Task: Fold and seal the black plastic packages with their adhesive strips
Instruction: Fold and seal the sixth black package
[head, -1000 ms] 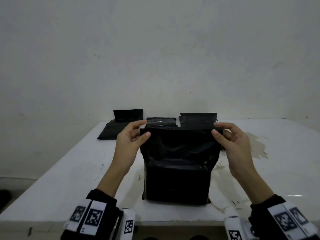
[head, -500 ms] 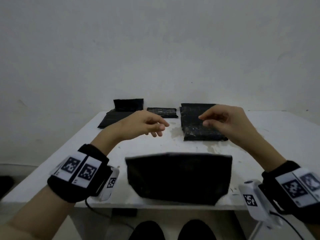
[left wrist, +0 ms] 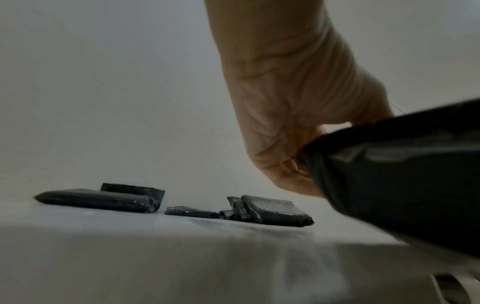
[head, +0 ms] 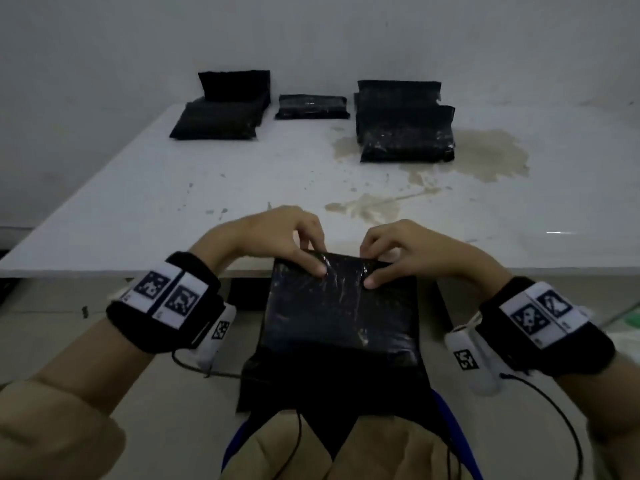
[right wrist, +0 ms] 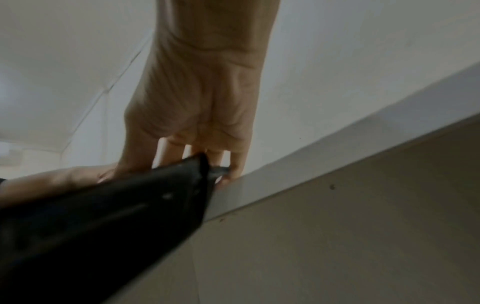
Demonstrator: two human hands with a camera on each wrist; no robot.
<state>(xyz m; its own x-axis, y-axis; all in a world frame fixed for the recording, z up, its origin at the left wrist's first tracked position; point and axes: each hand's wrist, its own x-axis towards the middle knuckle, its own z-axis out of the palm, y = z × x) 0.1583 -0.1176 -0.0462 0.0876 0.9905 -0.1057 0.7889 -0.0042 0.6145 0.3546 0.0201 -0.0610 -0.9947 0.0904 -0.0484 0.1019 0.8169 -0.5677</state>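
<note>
Both hands are on the package [head: 341, 306], which sits off the desk [head: 242, 188], at its near edge and over the person's lap. The left hand [head: 273, 237] pinches the far edge, thumb pressed on top, fingers curled over the rim. The right hand [head: 408, 251] mirrors it just beside, thumb on top, grip clamped on the same edge. From the left wrist view, the left hand [left wrist: 293, 115] has black plastic [left wrist: 405, 174] bunched under its fingers. From the right wrist view, the right hand [right wrist: 197, 102] holds the edge of the package [right wrist: 103, 216] close to the desk rim [right wrist: 337, 162]. A lower flap hangs down toward the lap.

At the back of the desk, three groups of black packs: a left one [head: 221, 116] with a flap standing against the wall, a small flat one [head: 311, 106] in the middle, and a stack [head: 403, 123] on the right. Brownish stains [head: 491, 157] spread beside that stack.
</note>
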